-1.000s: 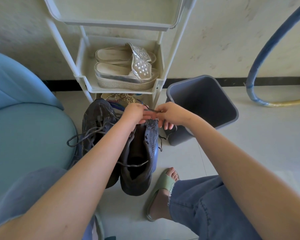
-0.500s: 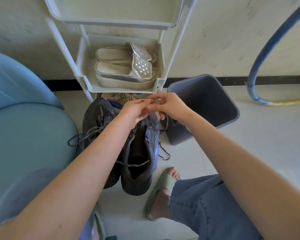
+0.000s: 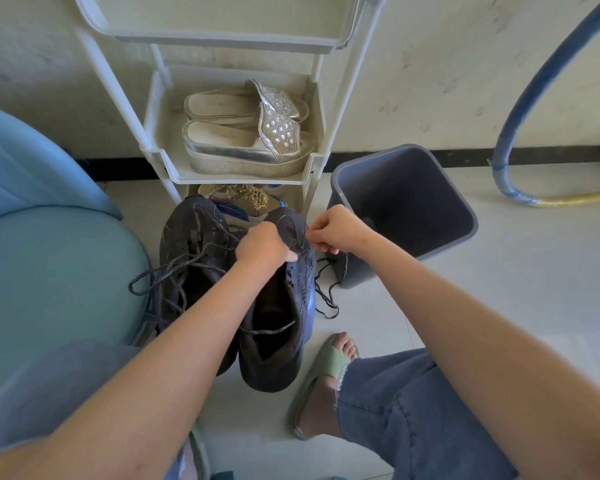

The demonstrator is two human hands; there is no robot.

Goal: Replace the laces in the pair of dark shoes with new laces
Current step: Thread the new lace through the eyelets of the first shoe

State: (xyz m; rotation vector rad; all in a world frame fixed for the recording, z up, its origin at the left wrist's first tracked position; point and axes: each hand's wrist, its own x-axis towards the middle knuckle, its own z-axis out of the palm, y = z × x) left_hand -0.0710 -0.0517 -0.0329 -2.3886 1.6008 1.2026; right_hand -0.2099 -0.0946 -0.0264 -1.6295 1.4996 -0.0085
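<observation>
Two dark shoes stand on the floor, toes pointing away from me. The left shoe (image 3: 187, 258) still carries a grey speckled lace, looped loosely out to its left. My left hand (image 3: 262, 247) grips the front upper of the right shoe (image 3: 278, 327). At that shoe's right edge, near the toe, my right hand (image 3: 340, 230) pinches a thin dark lace (image 3: 326, 289). The lace trails down onto the floor beside the shoe. Across the right shoe's opening lies a short stretch of grey lace.
A white shoe rack (image 3: 236, 168) with silver platform sandals (image 3: 246, 140) stands just behind the shoes. A grey bin (image 3: 402, 209) sits to their right, a teal seat (image 3: 49, 258) to their left. My sandalled foot (image 3: 326, 368) rests near the right shoe. A blue hose (image 3: 520, 109) curves at the far right.
Both hands have dropped lower onto the right shoe. My left hand now clasps its upper, and my right hand has drawn the dark lace out to the right.
</observation>
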